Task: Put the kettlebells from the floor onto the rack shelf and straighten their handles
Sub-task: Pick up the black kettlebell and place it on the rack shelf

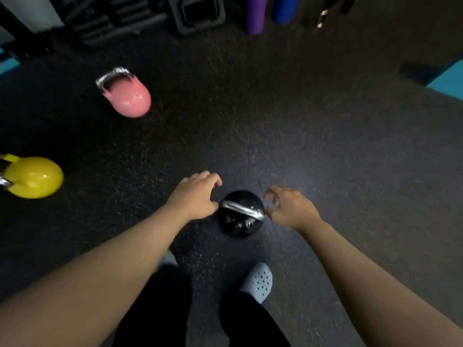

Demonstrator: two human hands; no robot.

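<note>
**Three kettlebells on speckled black rubber floor (325,146)**

Far left: glossy yellow kettlebell (33,177). Beyond it: pink, steel-handled kettlebell (126,93). Centre: round black kettlebell (241,213), flanked by left hand (194,196) and right hand (292,209), both unclenched, gripping nothing.

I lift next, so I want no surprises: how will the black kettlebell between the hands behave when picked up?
The black kettlebell looks like solid metal, so probably heavy for its size. Its glossy body may be slippery; the silver handle looks safer. Its rounded body could roll if tipped.

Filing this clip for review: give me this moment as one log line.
stage: reaching | left hand: open, beside black kettlebell | right hand: open, opposite side | pink kettlebell, yellow kettlebell: on floor
</note>
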